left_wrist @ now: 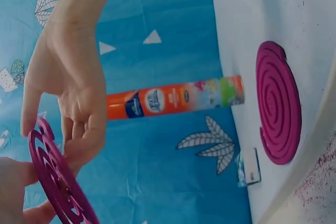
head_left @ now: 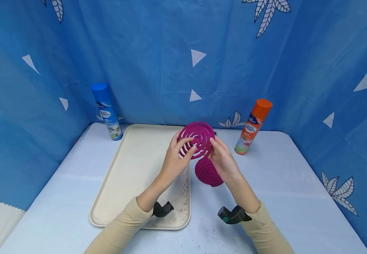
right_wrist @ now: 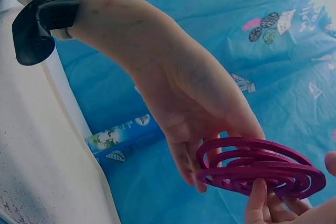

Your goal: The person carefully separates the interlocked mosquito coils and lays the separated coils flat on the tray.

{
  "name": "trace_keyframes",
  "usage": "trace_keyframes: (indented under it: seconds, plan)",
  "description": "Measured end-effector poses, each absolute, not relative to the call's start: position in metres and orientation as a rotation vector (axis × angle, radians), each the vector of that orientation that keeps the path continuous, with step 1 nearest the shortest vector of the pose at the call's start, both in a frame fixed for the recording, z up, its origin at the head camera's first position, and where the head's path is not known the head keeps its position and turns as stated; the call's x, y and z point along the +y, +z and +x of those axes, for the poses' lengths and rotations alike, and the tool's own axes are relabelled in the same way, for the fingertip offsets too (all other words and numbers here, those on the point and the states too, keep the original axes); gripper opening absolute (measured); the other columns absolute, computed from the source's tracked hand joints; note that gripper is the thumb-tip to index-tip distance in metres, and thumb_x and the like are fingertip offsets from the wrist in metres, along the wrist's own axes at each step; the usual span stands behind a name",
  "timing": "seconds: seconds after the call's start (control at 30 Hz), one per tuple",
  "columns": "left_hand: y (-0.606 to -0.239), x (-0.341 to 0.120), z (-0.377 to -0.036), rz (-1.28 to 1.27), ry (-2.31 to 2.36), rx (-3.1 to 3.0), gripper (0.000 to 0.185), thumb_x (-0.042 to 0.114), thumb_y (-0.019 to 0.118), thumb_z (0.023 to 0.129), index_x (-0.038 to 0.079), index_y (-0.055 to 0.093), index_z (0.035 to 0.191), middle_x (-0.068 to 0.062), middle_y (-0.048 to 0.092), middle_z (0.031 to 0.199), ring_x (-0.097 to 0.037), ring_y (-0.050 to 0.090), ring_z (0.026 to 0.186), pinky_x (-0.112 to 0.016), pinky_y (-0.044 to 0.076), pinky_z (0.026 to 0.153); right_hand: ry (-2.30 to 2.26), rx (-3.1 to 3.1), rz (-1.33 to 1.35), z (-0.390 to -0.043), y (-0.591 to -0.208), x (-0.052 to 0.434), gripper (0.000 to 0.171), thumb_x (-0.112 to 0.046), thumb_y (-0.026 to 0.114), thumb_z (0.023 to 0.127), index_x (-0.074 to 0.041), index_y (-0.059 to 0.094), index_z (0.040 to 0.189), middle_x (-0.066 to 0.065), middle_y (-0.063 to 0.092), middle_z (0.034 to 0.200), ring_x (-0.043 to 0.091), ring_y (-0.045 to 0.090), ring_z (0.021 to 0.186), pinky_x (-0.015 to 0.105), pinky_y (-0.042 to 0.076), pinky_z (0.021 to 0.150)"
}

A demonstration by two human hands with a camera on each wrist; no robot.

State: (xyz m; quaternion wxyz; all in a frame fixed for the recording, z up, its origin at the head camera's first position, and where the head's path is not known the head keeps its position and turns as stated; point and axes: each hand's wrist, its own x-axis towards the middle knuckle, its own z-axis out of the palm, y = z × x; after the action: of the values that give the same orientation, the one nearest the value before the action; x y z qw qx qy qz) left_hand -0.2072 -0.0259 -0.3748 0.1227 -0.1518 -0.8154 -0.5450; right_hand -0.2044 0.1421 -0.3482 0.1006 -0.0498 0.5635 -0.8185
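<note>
A magenta mosquito coil (head_left: 197, 124) is held up between both hands, over the right side of the tray. My left hand (head_left: 174, 160) grips its left part, with index finger and thumb close to the centre. The right edge is pinched by my right hand (head_left: 224, 158). Seen from the right wrist, the coil (right_wrist: 252, 173) has its turns spread apart at differing heights. Another magenta coil (head_left: 209, 172) lies flat on the table beside the tray, partly covered by the right hand in the head view; the left wrist view shows its tight spiral.
A cream tray (head_left: 138, 169) with dark specks covers the left of the white table (head_left: 272, 187). At the back left stands a blue spray can (head_left: 107, 113), at the back right an orange one (head_left: 253, 127). A small box (left_wrist: 249, 166) sits behind the flat coil.
</note>
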Motion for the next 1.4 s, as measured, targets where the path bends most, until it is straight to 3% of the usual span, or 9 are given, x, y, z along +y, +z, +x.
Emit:
trace_keyframes:
  seconds: [0.13, 0.33, 0.43, 0.57, 0.7, 0.9, 1.2, 1.3, 1.4]
  plan:
    - [-0.374, -0.025, -0.207, -0.420, -1.633, -2.391, 0.045, 0.033, 0.067, 0.087, 0.018, 0.058, 0.128, -0.011, 0.028, 0.153, -0.031, 0.036, 0.138, -0.048, 0.050, 0.098, -2.475, 1.605, -0.161, -0.206, -0.351, 0.142, 0.032, -0.028, 0.026, 0.105, -0.015, 0.041, 0.130, -0.008, 0.058, 0.109, 0.007, 0.047, 0.108, 0.021, 0.042, 0.091]
    - [-0.372, -0.024, -0.204, -0.439, -1.699, -2.397, 0.052, 0.033, 0.075, 0.080, 0.021, 0.059, 0.128, -0.010, 0.035, 0.148, -0.028, 0.039, 0.135, -0.047, 0.047, 0.102, -2.506, 1.690, -0.159, -0.209, -0.356, 0.138, 0.040, -0.001, 0.035, 0.100, 0.001, 0.035, 0.140, -0.007, 0.058, 0.108, 0.001, 0.054, 0.097, 0.013, 0.048, 0.084]
    - [-0.372, -0.023, -0.203, -0.465, -1.756, -2.383, 0.050, 0.031, 0.075, 0.081, 0.021, 0.059, 0.127, -0.010, 0.037, 0.147, -0.027, 0.039, 0.134, -0.048, 0.047, 0.102, -2.528, 1.698, -0.098, -0.209, -0.358, 0.136, 0.040, 0.003, 0.037, 0.098, 0.001, 0.037, 0.138, -0.008, 0.059, 0.104, 0.000, 0.056, 0.093, 0.012, 0.049, 0.082]
    - [-0.373, -0.023, -0.202, -0.478, -1.778, -2.362, 0.047, 0.031, 0.073, 0.083, 0.022, 0.060, 0.127, -0.009, 0.038, 0.147, -0.026, 0.037, 0.135, -0.050, 0.044, 0.104, -2.522, 1.670, -0.043, -0.210, -0.360, 0.134, 0.033, -0.001, 0.038, 0.099, -0.002, 0.041, 0.132, -0.010, 0.058, 0.103, 0.001, 0.055, 0.096, 0.016, 0.044, 0.090]
    - [-0.373, -0.024, -0.201, -0.468, -1.738, -2.356, 0.043, 0.031, 0.071, 0.084, 0.024, 0.062, 0.125, -0.008, 0.039, 0.145, -0.027, 0.037, 0.135, -0.053, 0.041, 0.105, -2.433, 1.577, -0.131, -0.210, -0.364, 0.134, 0.039, -0.015, 0.036, 0.102, -0.012, 0.034, 0.141, -0.012, 0.056, 0.113, 0.006, 0.051, 0.110, 0.028, 0.042, 0.097]
    - [-0.372, -0.024, -0.201, -0.484, -1.707, -2.340, 0.041, 0.029, 0.073, 0.083, 0.023, 0.065, 0.122, -0.008, 0.041, 0.141, -0.025, 0.038, 0.132, -0.053, 0.041, 0.104, -2.409, 1.309, -0.266, -0.206, -0.367, 0.134, 0.033, -0.028, 0.027, 0.104, -0.026, 0.036, 0.136, -0.008, 0.056, 0.120, 0.010, 0.054, 0.114, 0.029, 0.053, 0.091]
    - [-0.367, -0.029, -0.203, -0.464, -1.853, -2.322, 0.043, 0.026, 0.076, 0.079, 0.018, 0.067, 0.120, -0.006, 0.048, 0.136, -0.022, 0.043, 0.128, -0.045, 0.050, 0.098, -2.440, 1.242, -0.194, -0.208, -0.368, 0.137, 0.028, -0.020, 0.030, 0.104, -0.024, 0.043, 0.128, -0.008, 0.062, 0.112, 0.008, 0.056, 0.109, 0.029, 0.052, 0.091]
    - [-0.366, -0.032, -0.205, -0.404, -2.023, -2.318, 0.042, 0.024, 0.076, 0.080, 0.015, 0.066, 0.121, -0.005, 0.051, 0.137, -0.023, 0.045, 0.128, -0.042, 0.052, 0.097, -2.418, 1.243, -0.168, -0.210, -0.367, 0.139, 0.034, -0.017, 0.034, 0.103, -0.018, 0.039, 0.136, -0.007, 0.060, 0.116, 0.009, 0.054, 0.109, 0.028, 0.050, 0.092]
    - [-0.363, -0.037, -0.208, -0.295, -2.235, -2.263, 0.042, 0.018, 0.074, 0.082, 0.013, 0.064, 0.122, -0.006, 0.056, 0.133, -0.023, 0.052, 0.126, -0.038, 0.051, 0.098, -2.379, 1.244, -0.129, -0.210, -0.365, 0.146, 0.048, -0.017, 0.037, 0.103, -0.016, 0.024, 0.149, -0.004, 0.050, 0.125, 0.011, 0.049, 0.112, 0.023, 0.049, 0.093]
